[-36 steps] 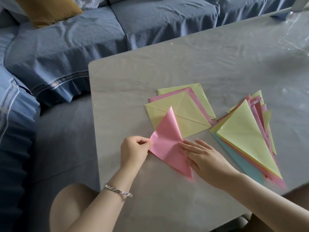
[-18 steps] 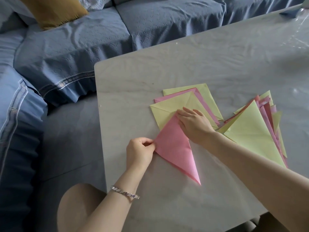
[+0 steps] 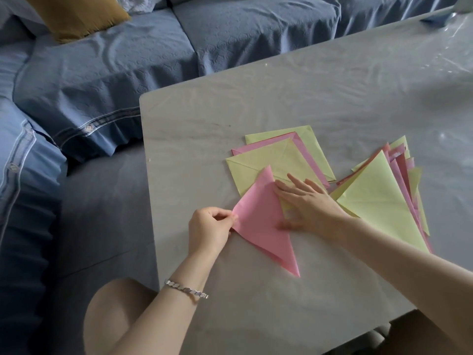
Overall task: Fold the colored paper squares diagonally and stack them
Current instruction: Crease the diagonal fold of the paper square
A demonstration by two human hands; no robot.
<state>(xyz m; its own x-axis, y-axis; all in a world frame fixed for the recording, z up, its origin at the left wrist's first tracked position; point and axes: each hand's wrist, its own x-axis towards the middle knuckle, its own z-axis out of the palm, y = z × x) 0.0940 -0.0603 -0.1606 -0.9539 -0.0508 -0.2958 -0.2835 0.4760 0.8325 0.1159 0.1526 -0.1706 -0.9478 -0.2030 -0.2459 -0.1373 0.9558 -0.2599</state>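
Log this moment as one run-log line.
pink paper triangle: folded, on table | left hand: pinches its left corner | right hand: presses flat on its right edge | square sheets: behind | folded stack: right

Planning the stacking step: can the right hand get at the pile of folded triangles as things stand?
Probably yes. The right hand lies flat on the pink triangle, and the pile of folded triangles sits just beside it, its top uncovered, with nothing in between.

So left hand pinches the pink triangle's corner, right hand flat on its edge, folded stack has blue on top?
No: head view shows yellow on top of the folded stack, not blue. Left hand and right hand on the pink triangle: correct.
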